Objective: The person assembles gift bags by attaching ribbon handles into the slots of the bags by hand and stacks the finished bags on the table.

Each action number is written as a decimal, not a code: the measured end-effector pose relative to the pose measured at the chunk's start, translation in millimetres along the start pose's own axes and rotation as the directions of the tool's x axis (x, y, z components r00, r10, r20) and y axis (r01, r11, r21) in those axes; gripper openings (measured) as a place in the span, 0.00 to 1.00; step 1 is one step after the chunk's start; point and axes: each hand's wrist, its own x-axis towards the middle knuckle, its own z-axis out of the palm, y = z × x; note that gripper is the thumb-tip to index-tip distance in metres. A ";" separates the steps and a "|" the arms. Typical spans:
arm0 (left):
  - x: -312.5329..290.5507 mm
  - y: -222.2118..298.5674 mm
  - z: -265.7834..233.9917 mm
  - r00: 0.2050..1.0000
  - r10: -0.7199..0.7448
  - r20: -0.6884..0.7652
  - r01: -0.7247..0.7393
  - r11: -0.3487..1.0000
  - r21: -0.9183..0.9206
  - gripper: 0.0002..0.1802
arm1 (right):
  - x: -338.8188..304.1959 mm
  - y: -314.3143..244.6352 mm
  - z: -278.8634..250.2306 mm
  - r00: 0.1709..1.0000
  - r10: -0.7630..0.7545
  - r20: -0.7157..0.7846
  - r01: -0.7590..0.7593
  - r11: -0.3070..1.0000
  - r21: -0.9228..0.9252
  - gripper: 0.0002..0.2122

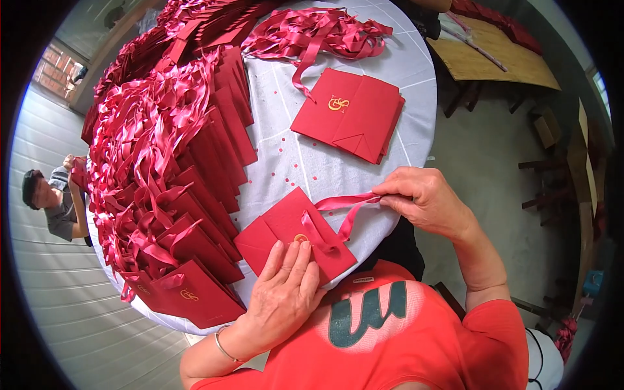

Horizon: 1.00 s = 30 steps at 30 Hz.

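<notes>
A flat red paper gift bag (282,217) with a gold emblem lies on the white cloth in front of me. My left hand (290,286) rests on it, fingers stretched out and lying flat over its near part. A shiny dark-pink ribbon (346,223) runs from the bag toward the right. Its end is pinched between the thumb and fingers of my right hand (416,198), which is raised at the table's right edge. Beyond the bag lies a small stack of flat red paper bags (348,112), with a tangled heap of loose ribbons (318,36) behind it.
Many red bags with ribbon handles (188,227) stand packed along the left of the round table (416,97). Small red dots (286,174) lie scattered on the cloth. Another person (57,201) is at the far left. A wooden table (497,55) stands at the back right.
</notes>
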 end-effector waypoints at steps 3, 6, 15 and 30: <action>3.1 -0.4 -8.3 0.998 0.051 0.048 -0.053 0.998 0.047 0.26 | -0.2 0.9 -5.4 1.000 -0.002 0.010 0.002 0.998 0.064 0.08; 7.0 2.3 -18.3 0.992 0.090 0.088 -0.092 0.996 0.015 0.27 | 3.4 0.5 -12.9 1.000 -0.013 0.009 0.012 0.995 0.103 0.08; 14.6 -5.3 5.4 0.995 0.054 -0.088 -0.056 0.998 -0.016 0.35 | 7.3 11.7 -5.1 0.999 0.029 0.037 -0.032 0.997 0.067 0.07; 6.0 -3.4 23.9 0.951 0.122 -0.285 -0.103 0.991 0.080 0.25 | 21.9 19.7 -24.5 0.909 0.371 0.193 -0.398 0.909 0.126 0.06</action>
